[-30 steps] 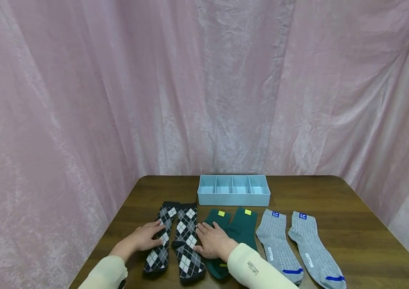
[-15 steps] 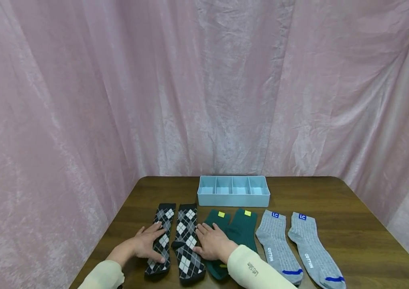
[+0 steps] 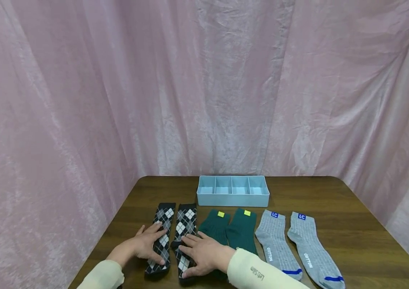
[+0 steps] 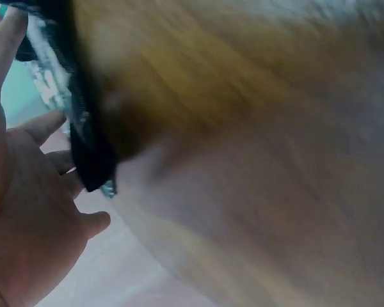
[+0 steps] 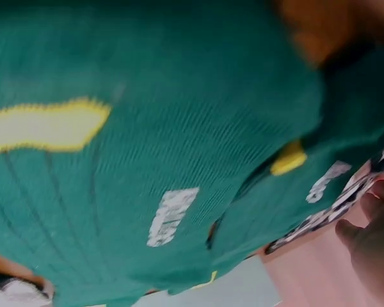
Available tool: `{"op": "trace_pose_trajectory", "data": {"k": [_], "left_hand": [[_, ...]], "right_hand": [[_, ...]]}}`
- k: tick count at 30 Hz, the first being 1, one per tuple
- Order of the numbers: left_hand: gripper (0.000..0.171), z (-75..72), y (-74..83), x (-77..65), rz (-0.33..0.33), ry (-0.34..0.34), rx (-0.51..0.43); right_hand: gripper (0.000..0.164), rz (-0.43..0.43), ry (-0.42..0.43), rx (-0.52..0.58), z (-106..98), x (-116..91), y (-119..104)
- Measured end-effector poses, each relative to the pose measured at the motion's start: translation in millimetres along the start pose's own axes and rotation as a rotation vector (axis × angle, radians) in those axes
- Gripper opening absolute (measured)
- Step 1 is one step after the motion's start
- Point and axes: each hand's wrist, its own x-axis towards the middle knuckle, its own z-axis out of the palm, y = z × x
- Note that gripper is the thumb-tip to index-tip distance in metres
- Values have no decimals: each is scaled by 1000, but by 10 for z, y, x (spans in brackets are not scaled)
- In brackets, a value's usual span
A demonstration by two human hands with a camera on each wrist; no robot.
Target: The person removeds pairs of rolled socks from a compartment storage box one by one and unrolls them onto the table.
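Two black, grey and white argyle socks lie side by side at the left of the head view. My left hand (image 3: 141, 245) rests on the left argyle sock (image 3: 165, 212), fingers spread and straight, thumb near its toe. Over the lower half of the right argyle sock (image 3: 187, 216) lies my right hand (image 3: 206, 253), its fingers extended and hiding part of the sock. Its wrist crosses the lower part of the left green sock (image 3: 214, 224). Beside that is the right green sock (image 3: 242, 230), with a yellow patch at the cuff. Green knit (image 5: 211, 121) fills much of the right wrist view.
A light blue box (image 3: 233, 200) with several compartments stands at the back of the wooden table (image 3: 356, 237). Two grey socks, the nearer one (image 3: 273, 237) and the outer one (image 3: 309, 239), lie at the right. A pink curtain (image 3: 204, 88) hangs behind.
The left argyle sock's cuff has shifted left, apart from the other, and the left hand has spread on it. The right hand has moved left and nearer the body, onto the right argyle sock.
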Motion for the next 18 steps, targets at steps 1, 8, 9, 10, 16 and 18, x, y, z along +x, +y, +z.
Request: {"op": "trace_pose_trajectory", "data": {"k": [1, 8, 9, 10, 16, 18], "left_hand": [[104, -11, 15, -22, 10, -4, -3], [108, -7, 74, -244, 47, -63, -33], [109, 3, 74, -270, 46, -68, -36], [109, 9, 75, -290, 47, -69, -42], [113, 46, 72, -327, 64, -73, -61], [119, 87, 77, -315, 60, -79, -24]], "right_hand": [[81, -9, -10, -1, 3, -11, -24], [89, -1, -20, 9, 53, -37, -112], [91, 3, -17, 14, 51, -41, -115], [91, 9, -15, 19, 43, -44, -111], [92, 23, -40, -2, 122, -47, -58], [93, 30, -48, -27, 202, -25, -58]]}}
